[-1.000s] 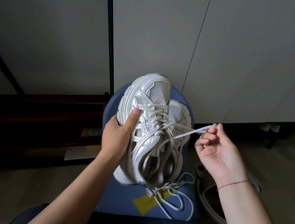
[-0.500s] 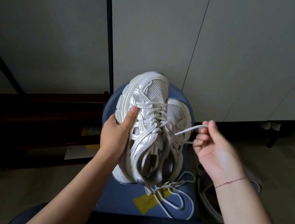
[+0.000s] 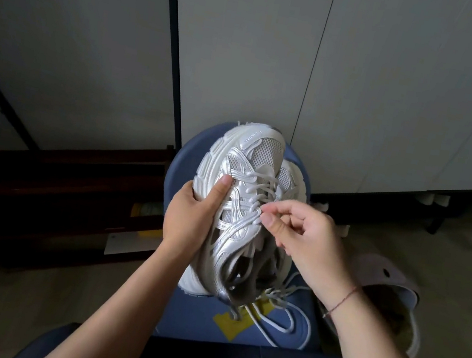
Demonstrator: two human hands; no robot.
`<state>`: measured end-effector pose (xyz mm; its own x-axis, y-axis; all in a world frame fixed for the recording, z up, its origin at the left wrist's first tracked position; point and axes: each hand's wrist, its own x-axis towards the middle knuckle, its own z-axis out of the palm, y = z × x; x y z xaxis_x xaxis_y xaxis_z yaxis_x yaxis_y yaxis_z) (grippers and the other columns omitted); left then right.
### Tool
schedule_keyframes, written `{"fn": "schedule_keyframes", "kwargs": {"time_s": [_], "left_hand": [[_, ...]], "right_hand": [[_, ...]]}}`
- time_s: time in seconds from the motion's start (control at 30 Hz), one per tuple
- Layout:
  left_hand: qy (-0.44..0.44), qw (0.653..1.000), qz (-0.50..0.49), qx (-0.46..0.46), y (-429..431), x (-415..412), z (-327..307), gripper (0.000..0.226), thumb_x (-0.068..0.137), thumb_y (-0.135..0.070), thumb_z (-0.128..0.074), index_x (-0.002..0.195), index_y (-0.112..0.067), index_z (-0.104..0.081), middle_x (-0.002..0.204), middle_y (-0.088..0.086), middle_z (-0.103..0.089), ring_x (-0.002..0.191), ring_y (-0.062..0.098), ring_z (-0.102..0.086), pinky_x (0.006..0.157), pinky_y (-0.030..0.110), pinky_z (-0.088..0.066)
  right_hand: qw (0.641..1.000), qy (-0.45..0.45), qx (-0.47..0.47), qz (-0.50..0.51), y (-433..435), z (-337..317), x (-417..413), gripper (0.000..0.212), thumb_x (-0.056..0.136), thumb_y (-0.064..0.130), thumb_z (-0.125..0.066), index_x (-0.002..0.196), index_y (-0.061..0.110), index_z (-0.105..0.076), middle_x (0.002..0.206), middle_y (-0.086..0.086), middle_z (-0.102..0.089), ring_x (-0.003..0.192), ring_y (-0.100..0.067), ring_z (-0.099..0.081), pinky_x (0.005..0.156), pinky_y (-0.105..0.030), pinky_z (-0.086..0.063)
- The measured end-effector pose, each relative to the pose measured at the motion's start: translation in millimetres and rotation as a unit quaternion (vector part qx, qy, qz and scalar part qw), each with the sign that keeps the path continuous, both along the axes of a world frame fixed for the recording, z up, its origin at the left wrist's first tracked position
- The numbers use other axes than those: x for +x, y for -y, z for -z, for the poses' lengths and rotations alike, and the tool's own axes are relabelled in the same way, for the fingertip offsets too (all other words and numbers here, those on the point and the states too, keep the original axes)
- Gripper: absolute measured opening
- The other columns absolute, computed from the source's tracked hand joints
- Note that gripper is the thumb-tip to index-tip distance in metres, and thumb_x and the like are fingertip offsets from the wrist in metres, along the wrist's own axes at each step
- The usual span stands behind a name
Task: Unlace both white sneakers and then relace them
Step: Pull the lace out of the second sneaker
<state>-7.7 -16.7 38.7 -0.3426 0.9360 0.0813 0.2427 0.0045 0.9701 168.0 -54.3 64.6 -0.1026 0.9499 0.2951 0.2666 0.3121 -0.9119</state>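
While the left hand (image 3: 190,218) grips the white sneaker (image 3: 261,151) by its sole edge, toe up, above the blue stool (image 3: 191,155), the right hand (image 3: 303,238) pinches its lace (image 3: 259,184) mid-tongue. A second sneaker (image 3: 295,176) lies just behind, mostly hidden, its loose lace (image 3: 287,330) trailing near a yellow patch (image 3: 229,326). A pale slipper (image 3: 393,279) sits on the floor to the right

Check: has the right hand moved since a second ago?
Yes. The right hand moved left, from beyond the blue seat's right edge to the laces of the held sneaker.
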Motion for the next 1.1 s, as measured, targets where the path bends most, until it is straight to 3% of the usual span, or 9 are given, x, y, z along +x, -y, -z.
{"fn": "schedule_keyframes", "kwargs": {"time_s": [0.3,0.4,0.47,0.53,0.6,0.67,0.8,0.97,1.1], "left_hand": [[-0.075,0.997,-0.022,-0.008,1.1,1.1,3.2,0.061,0.070,-0.081,-0.057,0.091,-0.024,-0.062,0.085,-0.011,-0.070,0.079,0.010,-0.066,0.079,0.038,-0.055],[-0.016,1.000,-0.005,-0.013,1.6,1.6,-0.4,0.056,0.075,-0.074,-0.060,0.096,-0.023,-0.066,0.085,-0.013,-0.070,0.079,0.003,-0.066,0.070,0.025,-0.051],[0.027,1.000,0.003,-0.016,1.5,1.8,-3.1,0.044,0.080,-0.065,-0.061,0.094,-0.024,-0.064,0.082,-0.017,-0.068,0.074,-0.004,-0.063,0.063,0.015,-0.043],[0.024,1.000,0.004,-0.007,1.8,1.7,-3.8,0.039,0.081,-0.063,-0.062,0.094,-0.026,-0.063,0.082,-0.018,-0.067,0.073,-0.006,-0.062,0.061,0.013,-0.042],[0.000,1.000,-0.009,-0.002,1.9,0.9,-2.9,0.046,0.079,-0.066,-0.061,0.097,-0.024,-0.064,0.085,-0.016,-0.068,0.077,-0.002,-0.063,0.065,0.019,-0.045],[-0.023,0.999,-0.029,-0.006,1.6,-0.4,-0.6,0.053,0.077,-0.070,-0.060,0.096,-0.022,-0.063,0.087,-0.013,-0.068,0.080,0.004,-0.064,0.069,0.025,-0.048],[-0.066,0.997,-0.045,-0.006,2.0,-0.2,-0.2,0.056,0.076,-0.074,-0.057,0.093,-0.022,-0.061,0.083,-0.011,-0.067,0.077,0.007,-0.063,0.070,0.030,-0.049],[-0.075,0.996,-0.041,-0.002,2.9,-0.1,-2.5,0.048,0.077,-0.071,-0.058,0.089,-0.025,-0.058,0.081,-0.014,-0.064,0.074,0.001,-0.059,0.064,0.024,-0.045],[-0.006,1.000,-0.030,0.005,1.3,-2.6,-4.8,0.049,0.078,-0.068,-0.062,0.097,-0.023,-0.063,0.086,-0.016,-0.068,0.078,-0.001,-0.063,0.065,0.018,-0.044]], "right_hand": [[0.990,0.140,0.031,0.001,-0.2,8.3,-3.1,0.038,0.076,0.045,-0.071,0.060,0.014,-0.056,0.049,0.007,-0.041,0.049,-0.003,-0.036,0.050,-0.015,-0.029],[0.990,-0.125,-0.052,-0.048,-1.4,4.3,-4.1,0.031,0.077,0.032,-0.069,0.060,0.013,-0.052,0.053,0.005,-0.041,0.050,-0.003,-0.036,0.049,-0.014,-0.030],[0.912,-0.376,-0.151,-0.059,-5.4,3.2,-6.0,0.021,0.072,0.019,-0.064,0.056,0.016,-0.051,0.050,0.008,-0.035,0.043,-0.002,-0.030,0.042,-0.011,-0.024],[0.872,-0.443,-0.203,-0.037,-7.6,3.1,-6.5,0.025,0.071,0.015,-0.063,0.050,0.020,-0.051,0.047,0.009,-0.036,0.040,-0.002,-0.030,0.040,-0.011,-0.023],[0.931,-0.321,-0.172,-0.002,-8.9,5.6,-3.8,0.034,0.082,0.011,-0.061,0.050,0.019,-0.055,0.051,0.006,-0.044,0.045,-0.004,-0.034,0.044,-0.014,-0.027],[0.996,-0.058,-0.053,0.040,-9.5,12.2,-2.5,0.031,0.088,0.019,-0.061,0.057,0.020,-0.060,0.063,0.002,-0.053,0.056,-0.008,-0.043,0.055,-0.019,-0.033],[0.974,0.173,0.115,0.093,-10.6,23.0,-7.6,0.040,0.080,0.056,-0.055,0.062,0.021,-0.057,0.070,0.007,-0.049,0.065,-0.007,-0.051,0.062,-0.014,-0.037],[0.965,0.161,0.180,0.101,-12.6,21.2,-8.2,0.037,0.084,0.043,-0.054,0.059,0.018,-0.043,0.063,0.006,-0.041,0.061,-0.009,-0.043,0.058,-0.017,-0.033],[0.988,-0.126,0.031,0.082,-10.9,12.7,-4.6,0.037,0.087,0.025,-0.060,0.056,0.010,-0.045,0.058,0.003,-0.039,0.059,-0.009,-0.035,0.057,-0.020,-0.030]]}}
